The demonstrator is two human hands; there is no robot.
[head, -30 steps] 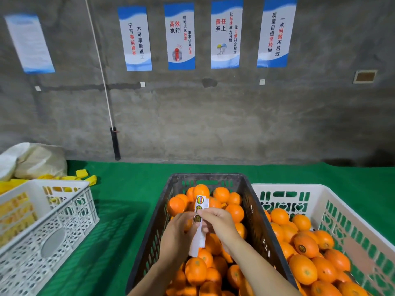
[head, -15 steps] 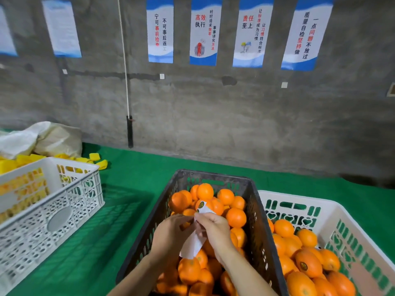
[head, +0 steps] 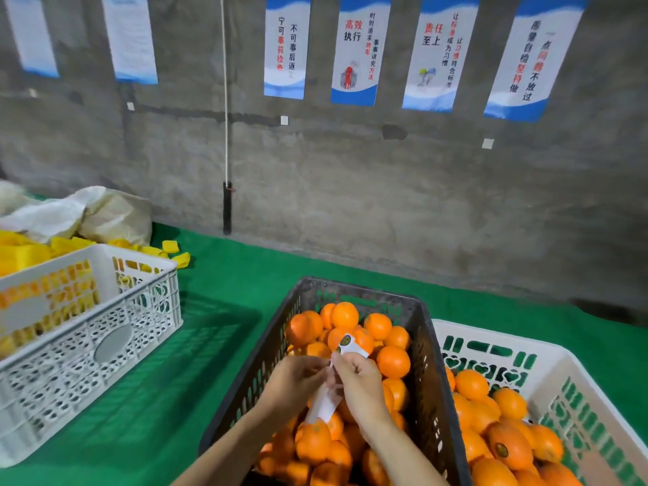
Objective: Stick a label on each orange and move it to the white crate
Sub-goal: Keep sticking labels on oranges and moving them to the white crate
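The left hand (head: 294, 380) and right hand (head: 357, 380) meet at 12 o'clock, both pinching a white paper label strip (head: 324, 403) with one round dark sticker (head: 346, 341) on its curled top. Below them, glossy round oranges (head: 392, 361) fill the black slatted plastic crate (head: 426, 363). A labelled orange (head: 508, 447) lies in the white plastic crate (head: 498, 336) at 2 o'clock. A second ago the strip stood straight and showed three stickers.

The green tabletop (head: 315, 271) carries three plastic crates: one black slatted crate (head: 429, 380), two white slatted crates (head: 105, 345) (head: 498, 335) at its left and right edges. Six blue-and-white paper posters (head: 285, 47) hang behind.
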